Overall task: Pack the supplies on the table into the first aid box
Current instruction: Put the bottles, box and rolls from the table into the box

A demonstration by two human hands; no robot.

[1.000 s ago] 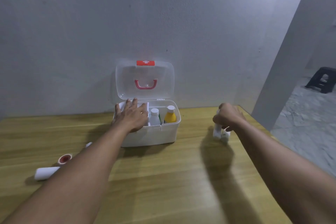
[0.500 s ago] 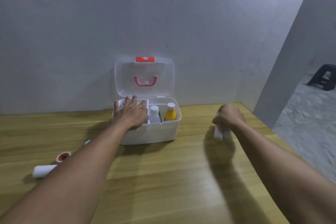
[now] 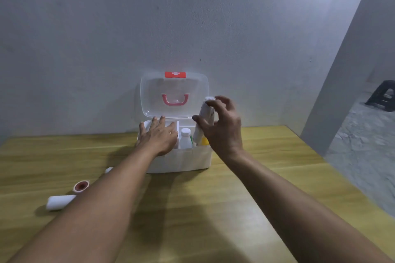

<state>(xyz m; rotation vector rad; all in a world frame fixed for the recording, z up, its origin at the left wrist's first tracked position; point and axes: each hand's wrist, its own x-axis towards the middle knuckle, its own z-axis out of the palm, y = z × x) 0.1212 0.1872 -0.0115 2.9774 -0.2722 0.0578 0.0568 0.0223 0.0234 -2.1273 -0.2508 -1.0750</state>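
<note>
Over the open first aid box (image 3: 181,161), the right hand (image 3: 222,128) pinches a white tube (image 3: 205,121) while the left hand (image 3: 159,137) rests spread on its rim; bottles (image 3: 185,137) sit inside, a gauze roll (image 3: 58,202) and tape (image 3: 81,186) remain on the worktop (image 3: 203,209).

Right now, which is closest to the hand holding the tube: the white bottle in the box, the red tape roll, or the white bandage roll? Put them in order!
From the right hand:
1. White bottle, inside the box, just left of the hand.
2. Red tape roll, on the table, far left.
3. White bandage roll, farthest left, nearer the front edge.
</note>
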